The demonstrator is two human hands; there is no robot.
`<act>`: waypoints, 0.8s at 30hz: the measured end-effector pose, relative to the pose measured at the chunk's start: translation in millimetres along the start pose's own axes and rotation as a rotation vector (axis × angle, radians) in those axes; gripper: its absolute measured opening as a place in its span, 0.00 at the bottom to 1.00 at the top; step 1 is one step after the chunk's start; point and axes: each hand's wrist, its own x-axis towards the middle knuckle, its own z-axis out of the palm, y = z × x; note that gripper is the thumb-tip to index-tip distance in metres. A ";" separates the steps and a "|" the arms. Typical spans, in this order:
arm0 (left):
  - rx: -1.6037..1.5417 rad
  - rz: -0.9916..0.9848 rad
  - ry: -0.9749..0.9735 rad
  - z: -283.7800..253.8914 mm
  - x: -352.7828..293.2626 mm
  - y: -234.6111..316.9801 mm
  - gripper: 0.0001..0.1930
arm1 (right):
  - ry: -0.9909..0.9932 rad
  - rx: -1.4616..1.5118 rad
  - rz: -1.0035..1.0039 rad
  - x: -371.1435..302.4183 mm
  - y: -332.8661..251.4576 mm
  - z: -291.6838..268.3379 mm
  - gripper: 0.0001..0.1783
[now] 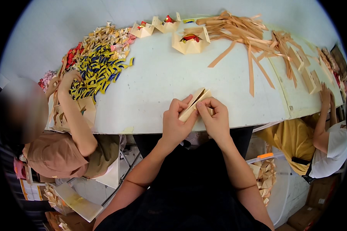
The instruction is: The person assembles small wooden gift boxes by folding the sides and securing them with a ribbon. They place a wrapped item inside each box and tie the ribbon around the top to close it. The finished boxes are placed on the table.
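In the head view, the cream carton (192, 106) is between both hands, near the middle of the tabletop's (150, 92) near edge, tilted, with its upper end leaning right. The left hand (176, 116) grips its left side, thumb low; the right hand (216, 115) pinches its right side between thumb and curled fingers. To close the seam well (a dark slit shows between the walls), the left hand should probably just steady the card while the right presses evenly along it, since squeezing could crease it. Three open cartons (191, 46) stand toward the far edge.
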 end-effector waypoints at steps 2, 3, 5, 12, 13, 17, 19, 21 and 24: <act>-0.011 0.024 -0.003 -1.5 1.8 -0.8 0.16 | -0.010 0.000 0.002 0.9 0.0 -0.5 0.13; -0.020 0.033 -0.007 -1.0 2.9 -0.4 0.16 | -0.007 -0.012 -0.004 0.8 1.6 -1.7 0.13; -0.052 -0.022 -0.057 -6.4 5.9 7.6 0.14 | -0.010 -0.027 -0.018 1.2 3.5 -5.1 0.13; -0.003 -0.026 -0.066 -7.5 5.7 6.6 0.15 | -0.012 -0.028 -0.036 -4.1 3.0 -7.5 0.12; 0.010 -0.002 -0.061 -6.6 5.1 5.0 0.15 | -0.003 -0.028 -0.041 -5.5 3.8 -6.8 0.12; 0.021 0.009 -0.036 -0.9 0.8 4.5 0.14 | 0.019 -0.109 -0.074 -11.5 8.0 -8.3 0.11; 0.033 -0.003 -0.033 2.1 -0.1 6.6 0.14 | 0.037 -0.082 -0.100 -10.6 7.2 -6.7 0.10; 0.083 0.007 -0.034 2.2 -0.6 8.8 0.14 | 0.058 -0.054 -0.108 -11.2 8.3 -5.0 0.10; 0.076 -0.026 -0.049 1.3 -4.4 5.0 0.13 | 0.091 0.072 -0.056 -13.2 11.7 -7.5 0.10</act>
